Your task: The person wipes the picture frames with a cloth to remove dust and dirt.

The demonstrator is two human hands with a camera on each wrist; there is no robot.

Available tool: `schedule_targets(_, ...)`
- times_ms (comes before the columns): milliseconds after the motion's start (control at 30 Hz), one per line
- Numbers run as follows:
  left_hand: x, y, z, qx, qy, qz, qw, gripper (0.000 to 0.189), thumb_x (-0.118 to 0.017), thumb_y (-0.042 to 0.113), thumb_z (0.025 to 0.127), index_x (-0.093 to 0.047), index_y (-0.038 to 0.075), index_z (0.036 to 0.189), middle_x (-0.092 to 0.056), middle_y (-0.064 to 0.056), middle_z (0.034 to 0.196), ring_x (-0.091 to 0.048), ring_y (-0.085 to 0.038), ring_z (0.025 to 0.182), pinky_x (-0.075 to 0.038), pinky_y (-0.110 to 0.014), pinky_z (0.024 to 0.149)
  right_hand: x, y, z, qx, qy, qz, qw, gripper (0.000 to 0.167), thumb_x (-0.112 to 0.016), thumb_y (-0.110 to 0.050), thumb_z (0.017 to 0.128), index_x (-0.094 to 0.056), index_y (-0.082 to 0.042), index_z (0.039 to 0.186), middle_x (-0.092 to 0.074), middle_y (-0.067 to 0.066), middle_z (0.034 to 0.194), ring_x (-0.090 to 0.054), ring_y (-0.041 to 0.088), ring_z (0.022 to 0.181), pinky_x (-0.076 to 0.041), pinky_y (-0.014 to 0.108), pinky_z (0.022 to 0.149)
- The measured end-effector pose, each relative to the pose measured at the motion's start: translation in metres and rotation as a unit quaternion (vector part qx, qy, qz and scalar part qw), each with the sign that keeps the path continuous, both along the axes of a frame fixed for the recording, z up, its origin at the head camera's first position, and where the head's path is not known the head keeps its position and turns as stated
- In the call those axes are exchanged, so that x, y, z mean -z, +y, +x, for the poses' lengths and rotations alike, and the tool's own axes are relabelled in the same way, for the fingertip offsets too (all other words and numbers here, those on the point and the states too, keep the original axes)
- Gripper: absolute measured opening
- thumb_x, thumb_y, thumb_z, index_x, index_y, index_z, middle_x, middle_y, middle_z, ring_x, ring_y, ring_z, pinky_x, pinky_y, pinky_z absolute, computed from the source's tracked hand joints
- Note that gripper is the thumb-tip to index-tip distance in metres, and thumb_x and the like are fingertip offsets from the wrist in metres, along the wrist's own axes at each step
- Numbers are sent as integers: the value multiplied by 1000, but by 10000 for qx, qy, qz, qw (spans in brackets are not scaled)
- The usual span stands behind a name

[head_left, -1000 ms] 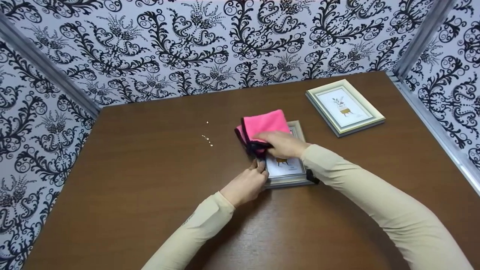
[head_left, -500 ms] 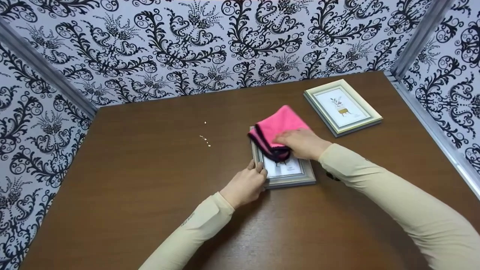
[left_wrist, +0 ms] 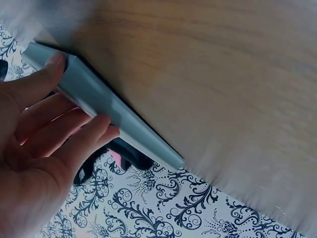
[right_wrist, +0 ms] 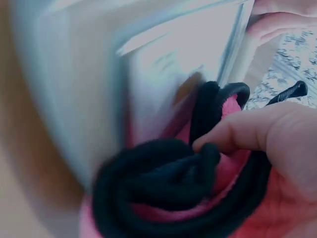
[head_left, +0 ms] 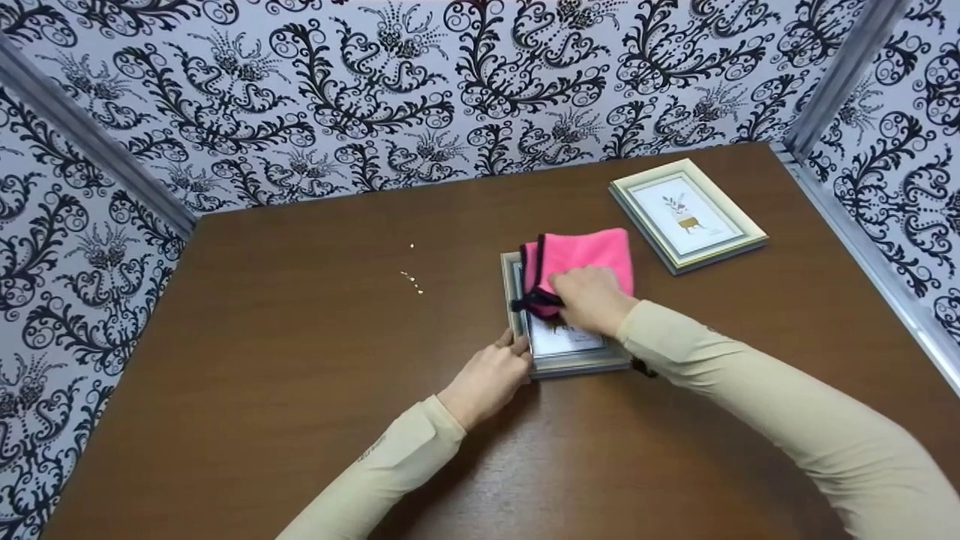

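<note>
A folded pink cloth [head_left: 589, 249] with black edging lies over the upper part of a pale picture frame [head_left: 581, 364]. My right hand [head_left: 596, 300] grips the cloth, its thumb pinching the black-edged folds [right_wrist: 148, 191] in the right wrist view. The frame lies flat and its lower picture area shows. At its near left corner, my left hand [head_left: 487, 381] holds it. In the left wrist view, the thumb and fingers of that hand [left_wrist: 39, 153] press on the frame's side [left_wrist: 99, 96]. The cloth hides the frame's far right part.
A second cream picture frame [head_left: 688, 214] lies flat at the back right of the brown table [head_left: 300, 360]. Small pale flecks [head_left: 412, 279] are scattered left of the cloth. Patterned walls [head_left: 375, 90] stand behind and at both sides.
My right hand has swept the cloth rightward over the frame, then slightly down and left with it turned. My left hand stays at the frame's corner.
</note>
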State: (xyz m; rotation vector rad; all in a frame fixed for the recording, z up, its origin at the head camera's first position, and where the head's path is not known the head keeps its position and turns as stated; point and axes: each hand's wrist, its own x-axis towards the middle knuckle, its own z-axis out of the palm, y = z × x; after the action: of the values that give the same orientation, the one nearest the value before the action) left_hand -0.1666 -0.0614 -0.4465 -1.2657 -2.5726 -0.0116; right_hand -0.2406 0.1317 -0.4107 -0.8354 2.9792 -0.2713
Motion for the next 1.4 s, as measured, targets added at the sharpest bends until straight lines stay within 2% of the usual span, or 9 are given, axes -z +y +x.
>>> schedule_targets(267,1,2,0,82,153,69,9998,6,-71,4,77,-68,9,77,-63,-2,82,-63,-21,73,-53,-31,61,-3,-12,1,-931,-733,-1198,9857,34,-68,-4,79,-64,-4,114,-66,10,93,-61,28,85,-49,46,80)
schedule_targets(367,1,2,-1,60,59,126,9999,7,-72,4,76,-67,9,74,-64,-1,79,-64,-22,73,-54,-32,60,-3,-7,2,-1227,-696,-1017,9848,36,-68,-3,80,-64,-4,116,-67,10,95,-62,28,86,-49,46,81)
schedule_targets(500,2,1,-2,52,36,225,9997,8,-76,9,76,-68,10,73,-65,-2,83,-67,-23,73,-56,-31,63,-4,7,3,-1547,-316,-534,9860,26,-70,0,78,-65,-8,102,-64,6,81,-61,25,75,-51,45,73)
schedule_targets(700,2,-1,-5,125,24,339,9993,9,-77,10,77,-70,10,72,-64,0,79,-69,-23,69,-54,-31,80,-5,26,15,-1073,603,282,9920,17,-70,2,73,-56,-7,79,-57,6,64,-56,26,56,-46,42,51)
schedule_targets(833,2,-1,-5,76,-117,413,9990,10,-77,9,77,-69,10,71,-65,0,78,-68,-24,67,-57,-31,68,-2,22,27,-704,806,560,9927,17,-70,-3,75,-53,-5,72,-52,7,59,-50,24,50,-43,38,43)
schedule_targets(1067,3,1,-2,-119,20,433,9990,12,-76,11,78,-66,7,75,-66,-4,77,-66,-25,62,-55,-32,52,3,4,23,-628,348,-267,9971,17,-71,-12,77,-55,-6,78,-50,4,61,-51,25,54,-45,42,46)
schedule_targets(1167,5,4,0,-150,78,453,9988,12,-75,10,79,-65,8,73,-65,-4,74,-65,-25,60,-53,-32,50,5,4,14,-984,-2,-684,9928,15,-71,-11,77,-60,-7,86,-56,2,68,-54,23,61,-47,44,56)
schedule_targets(1300,6,5,1,-168,67,570,9982,14,-74,8,78,-63,10,68,-64,-4,70,-64,-25,59,-52,-33,49,8,10,7,-1613,-522,-1223,9779,25,-68,-5,79,-66,-5,104,-65,3,86,-59,20,77,-49,42,74)
schedule_targets(1400,6,5,1,-162,-7,640,9978,15,-75,9,77,-63,10,68,-64,-3,69,-65,-25,61,-53,-34,51,7,16,8,-1748,-595,-1122,9764,31,-66,-4,81,-66,-6,112,-65,3,91,-59,20,82,-49,42,77)
